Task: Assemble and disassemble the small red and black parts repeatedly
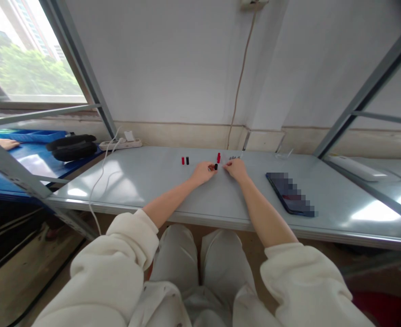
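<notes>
My left hand (pixel 203 172) is closed, with a small black cylinder (pixel 216 166) at its fingertips. Just right of it, my right hand (pixel 235 168) has its fingers pinched together low over the table; whatever they may hold is too small to make out. Behind the gap between the hands stands a small red cylinder (pixel 218 157). Several tiny dark pieces (pixel 233 158) lie right behind my right hand, partly hidden by it. To the left, a red cylinder (pixel 183 160) and a black cylinder (pixel 187 160) stand upright side by side, apart from my hands.
The grey table (pixel 166 181) runs along the wall between metal posts. A phone (pixel 289 195) lies at right. A power strip (pixel 125 144) with a white cable (pixel 101 175) is at the back left. Beyond, another person's hand (pixel 7 143) rests by a blue tray (pixel 40 136) and a black case (pixel 73 149).
</notes>
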The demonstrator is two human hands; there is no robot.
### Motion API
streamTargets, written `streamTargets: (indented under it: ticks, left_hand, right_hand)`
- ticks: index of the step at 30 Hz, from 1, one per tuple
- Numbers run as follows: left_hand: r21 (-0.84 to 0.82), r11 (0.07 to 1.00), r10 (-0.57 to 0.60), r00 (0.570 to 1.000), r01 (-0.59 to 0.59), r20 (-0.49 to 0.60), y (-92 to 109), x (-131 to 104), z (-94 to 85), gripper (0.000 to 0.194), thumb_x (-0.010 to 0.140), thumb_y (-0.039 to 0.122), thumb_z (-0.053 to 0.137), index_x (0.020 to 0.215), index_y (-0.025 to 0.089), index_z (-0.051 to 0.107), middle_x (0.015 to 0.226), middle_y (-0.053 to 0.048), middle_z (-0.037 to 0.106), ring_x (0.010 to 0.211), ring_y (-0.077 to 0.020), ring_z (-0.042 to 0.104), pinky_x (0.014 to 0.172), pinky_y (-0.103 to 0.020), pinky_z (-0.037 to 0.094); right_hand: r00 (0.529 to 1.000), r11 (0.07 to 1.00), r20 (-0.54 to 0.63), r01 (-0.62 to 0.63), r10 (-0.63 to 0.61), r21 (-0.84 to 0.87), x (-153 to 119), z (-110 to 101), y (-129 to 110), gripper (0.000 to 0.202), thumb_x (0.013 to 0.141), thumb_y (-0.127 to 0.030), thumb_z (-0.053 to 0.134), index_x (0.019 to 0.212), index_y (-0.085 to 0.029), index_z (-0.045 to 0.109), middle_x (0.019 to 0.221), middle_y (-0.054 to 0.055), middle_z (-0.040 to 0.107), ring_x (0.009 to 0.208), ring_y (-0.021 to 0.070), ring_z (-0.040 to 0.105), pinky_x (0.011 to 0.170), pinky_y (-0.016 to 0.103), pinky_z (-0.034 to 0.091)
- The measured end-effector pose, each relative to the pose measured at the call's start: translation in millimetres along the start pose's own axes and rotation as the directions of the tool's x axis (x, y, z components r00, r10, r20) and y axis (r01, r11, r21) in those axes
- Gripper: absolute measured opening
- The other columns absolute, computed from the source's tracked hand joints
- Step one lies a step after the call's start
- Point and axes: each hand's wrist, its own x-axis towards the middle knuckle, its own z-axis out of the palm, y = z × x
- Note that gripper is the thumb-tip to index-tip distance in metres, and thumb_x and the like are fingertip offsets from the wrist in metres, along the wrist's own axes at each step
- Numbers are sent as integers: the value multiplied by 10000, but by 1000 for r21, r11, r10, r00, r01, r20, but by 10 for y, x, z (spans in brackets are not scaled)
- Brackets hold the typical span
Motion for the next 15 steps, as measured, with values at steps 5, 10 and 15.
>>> streamTargets:
  ticks: [5,10,15]
  left_hand:
    - [84,992,-89,996,92,-31,-29,249,76,195,695,252,600,839,138,665,836,-64,678,764,-168,595,717,-263,441]
    - [93,979,-176,983,181,-53,-34,417,219,217,699,273,602,853,140,678,870,-80,681,812,-187,607,731,-275,448]
    - [132,961,-233,968,244,-89,-69,490,316,225,688,307,615,844,165,690,872,-74,686,811,-192,612,733,-285,454]
  right_hand:
    - [1000,999,9,-21,21,-26,-1,18,-24,252,759,-354,572,843,-157,705,855,105,668,846,191,609,701,251,430]
    - [1000,999,26,-6,7,-49,-21,-2,-48,263,767,-354,562,886,-162,696,900,110,662,872,197,606,713,262,435]
    - [1000,999,19,3,-2,-54,-34,-7,-55,271,776,-363,549,863,-154,697,897,129,663,869,201,608,718,266,438]
